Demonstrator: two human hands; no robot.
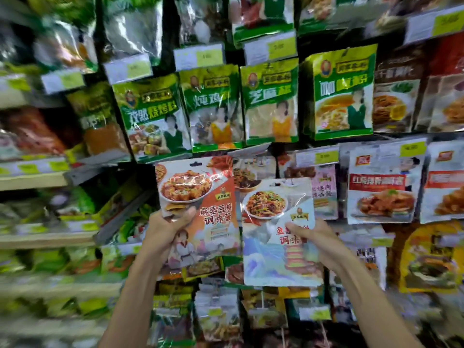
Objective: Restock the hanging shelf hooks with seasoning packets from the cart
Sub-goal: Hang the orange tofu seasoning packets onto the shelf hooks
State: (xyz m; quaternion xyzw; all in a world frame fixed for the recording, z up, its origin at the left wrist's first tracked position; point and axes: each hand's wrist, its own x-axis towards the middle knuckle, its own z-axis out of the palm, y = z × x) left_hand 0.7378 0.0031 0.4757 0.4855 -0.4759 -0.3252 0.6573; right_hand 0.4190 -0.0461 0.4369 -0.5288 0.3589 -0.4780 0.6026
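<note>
Fingertips hidden; side shelves (pixel 37 179) blurred.
Your left hand (pixel 163 229) grips glossy orange packet (pixel 200 197), right hand (pixel 316 237) pale-blue packet (pixel 276 247), under green packets (pixel 270 101).

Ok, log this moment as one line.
left hand: grips orange packet | right hand: grips blue packet | both raised below green hanging packets

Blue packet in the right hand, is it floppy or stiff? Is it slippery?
Probably bendy: the blue packet shows creases and wrinkled glare. Yet it stands up from the pinch of the right hand, so it is likely not limp. Its glossy film probably feels slippery. It looks flat and thin, so I would guess it is light.
</note>
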